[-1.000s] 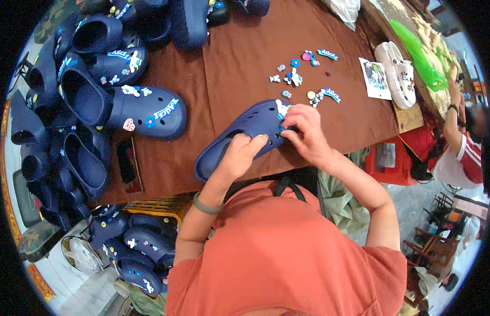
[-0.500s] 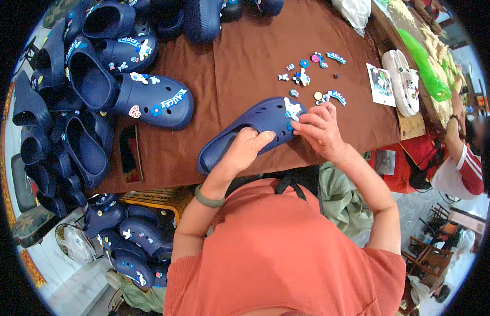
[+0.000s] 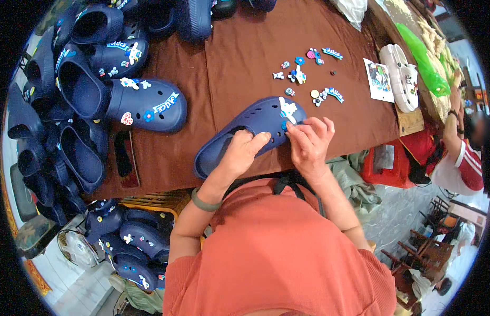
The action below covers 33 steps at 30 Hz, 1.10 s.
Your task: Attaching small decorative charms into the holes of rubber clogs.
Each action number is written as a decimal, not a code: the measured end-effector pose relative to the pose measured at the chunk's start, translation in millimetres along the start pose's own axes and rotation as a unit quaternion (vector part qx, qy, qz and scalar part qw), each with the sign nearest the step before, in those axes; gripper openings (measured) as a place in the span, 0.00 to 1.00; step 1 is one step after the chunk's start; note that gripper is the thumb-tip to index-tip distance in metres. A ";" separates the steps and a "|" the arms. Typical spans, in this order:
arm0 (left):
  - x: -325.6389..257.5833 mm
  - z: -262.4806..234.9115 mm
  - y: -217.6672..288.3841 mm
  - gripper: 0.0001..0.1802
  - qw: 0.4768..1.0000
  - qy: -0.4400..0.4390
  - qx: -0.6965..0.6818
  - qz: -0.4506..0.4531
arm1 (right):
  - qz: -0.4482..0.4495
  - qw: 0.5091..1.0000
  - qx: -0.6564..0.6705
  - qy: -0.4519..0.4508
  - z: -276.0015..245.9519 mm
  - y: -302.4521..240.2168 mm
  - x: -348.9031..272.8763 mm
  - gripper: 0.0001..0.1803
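Note:
A navy blue clog (image 3: 258, 117) lies aslant on the cloth in front of me, toe to the far right. My left hand (image 3: 240, 154) grips its near side by the foot opening, fingers partly hidden inside. A white character charm (image 3: 287, 109) sits on the toe. Beside it is a small blue charm (image 3: 284, 126), pinched by my right hand (image 3: 310, 147) at the clog's near edge. Past the toe lie loose charms: a white and blue figure (image 3: 298, 75), a blue flower (image 3: 300, 60) and lettered banners (image 3: 332, 53).
A decorated navy clog (image 3: 147, 105) and a heap of navy clogs (image 3: 84, 152) fill the left. A phone (image 3: 126, 159) lies nearby. At right are a picture card (image 3: 378, 79), a white clog (image 3: 400, 79) and a green bag (image 3: 424, 60). Another person's arm (image 3: 455, 118) reaches in far right.
My right hand has turned more upright, its forearm drawn in toward my body, its fingertips still at the blue charm. The whole view has shifted slightly; the clog stays in my left hand.

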<state>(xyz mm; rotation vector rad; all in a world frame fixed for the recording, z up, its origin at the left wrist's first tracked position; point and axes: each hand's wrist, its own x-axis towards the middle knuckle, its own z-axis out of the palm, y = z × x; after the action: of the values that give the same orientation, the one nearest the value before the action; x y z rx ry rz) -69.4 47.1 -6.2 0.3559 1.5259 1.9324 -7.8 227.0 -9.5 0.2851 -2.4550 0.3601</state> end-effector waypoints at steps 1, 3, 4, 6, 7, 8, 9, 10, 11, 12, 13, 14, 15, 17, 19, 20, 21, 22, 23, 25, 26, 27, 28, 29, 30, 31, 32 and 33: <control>-0.3 -2.6 -3.0 0.17 1.000 0.000 0.002 -0.014 | 0.041 0.999 0.000 0.024 1.6 -3.7 -3.2 0.14; -0.6 -4.5 -5.1 0.17 1.000 -0.002 0.005 -0.027 | 0.041 0.999 0.000 0.014 -1.6 -1.3 -4.7 0.17; -0.6 -4.6 -5.1 0.17 1.000 -0.007 -0.004 -0.021 | -0.013 1.000 -0.004 -0.015 -5.9 6.2 -2.3 0.19; -1.2 -2.7 -2.3 0.17 1.000 -0.014 -0.014 -0.012 | -0.121 0.989 -0.013 -0.080 -14.6 25.8 1.1 0.24; -1.6 -1.1 0.8 0.16 1.000 -0.008 -0.004 -0.009 | -0.122 0.989 -0.014 -0.079 -20.3 36.0 5.7 0.24; -1.8 0.2 2.9 0.16 1.000 -0.002 0.005 -0.006 | -0.204 0.967 -0.041 -0.146 -28.6 45.1 13.3 0.25; -1.9 1.2 2.6 0.16 1.000 0.002 0.006 -0.003 | -0.286 0.933 -0.065 -0.210 -34.7 53.6 21.8 0.26; -1.0 2.4 0.8 0.16 1.000 0.006 0.001 0.005 | -0.324 0.902 -0.081 -0.273 -39.7 60.7 29.1 0.29; -0.2 2.9 -0.7 0.16 1.000 0.010 -0.004 0.014 | -0.324 0.902 -0.082 -0.272 -44.2 61.4 38.8 0.29; -0.1 1.7 -2.0 0.16 1.000 0.011 -0.003 0.015 | -0.369 0.875 -0.108 -0.292 -48.7 60.3 49.1 0.29; 0.2 0.2 -3.1 0.16 1.000 0.008 0.000 0.007 | -0.412 0.846 -0.133 -0.312 -51.7 58.5 55.6 0.30; 0.5 -1.1 -3.1 0.16 1.000 0.004 0.002 -0.001 | -0.435 0.834 -0.163 -0.299 -52.8 54.4 57.0 0.29; -0.3 -2.7 -2.6 0.16 1.000 0.004 0.002 0.000 | -0.435 0.834 -0.164 -0.298 -52.5 48.5 55.0 0.29; -2.0 -5.6 -1.6 0.16 0.999 0.008 0.017 -0.035 | -0.357 0.860 -0.160 -0.327 -49.1 40.0 48.1 0.29; -3.6 -1.1 4.8 0.16 0.999 0.013 0.012 -0.028 | -0.322 0.897 -0.097 -0.286 -40.9 43.6 38.2 0.23; -4.5 0.7 6.7 0.16 1.000 0.019 0.008 -0.024 | -0.215 0.948 0.008 -0.236 -35.4 44.2 30.5 0.21; -4.2 2.0 6.0 0.16 1.000 0.017 0.009 -0.022 | -0.099 0.973 0.109 -0.180 -31.9 44.2 22.1 0.19; -4.0 2.2 5.9 0.16 1.000 0.016 0.007 -0.017 | -0.046 0.976 0.163 -0.139 -27.7 44.4 17.5 0.19; -4.2 2.0 5.7 0.16 1.000 0.014 0.006 -0.013 | -0.048 0.976 0.164 -0.137 -23.6 42.2 11.7 0.19; -3.0 1.6 4.4 0.16 1.000 0.011 0.015 -0.010 | 0.063 0.975 0.206 -0.062 -16.1 33.8 0.3 0.20; -2.7 1.4 4.4 0.16 1.000 0.009 0.022 -0.008 | 0.093 0.970 0.219 -0.042 -12.1 27.2 -0.9 0.20; -3.0 1.4 4.8 0.16 1.000 0.008 0.025 -0.009 | 0.095 0.970 0.220 -0.039 -8.1 22.6 -0.8 0.20; -3.1 0.9 5.4 0.17 1.000 -0.003 0.015 -0.010 | 0.117 0.967 0.226 -0.024 -4.6 18.8 -0.6 0.20; -2.9 0.3 6.1 0.18 1.000 -0.014 0.004 -0.012 | 0.138 0.963 0.232 -0.009 -2.1 16.4 -0.2 0.19; -3.2 0.0 7.0 0.18 1.000 -0.018 0.007 -0.015 | 0.130 0.968 0.215 -0.014 -2.7 15.8 2.7 0.18; -3.5 -0.4 8.6 0.17 0.999 -0.012 0.013 -0.029 | 0.136 0.967 0.214 -0.011 0.1 16.6 2.1 0.18; -3.8 -0.2 10.1 0.17 0.999 -0.006 0.019 -0.044 | 0.130 0.966 0.221 -0.002 3.6 17.8 0.3 0.18; -3.6 0.4 11.8 0.17 0.999 -0.010 0.022 -0.047 | 0.124 0.966 0.228 0.006 6.3 18.5 -0.2 0.17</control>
<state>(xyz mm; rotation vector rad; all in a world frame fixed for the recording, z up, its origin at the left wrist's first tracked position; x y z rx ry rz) -70.1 43.8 5.6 0.3163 1.5473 1.8201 -16.5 242.3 -17.9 0.1628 -2.3735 1.0374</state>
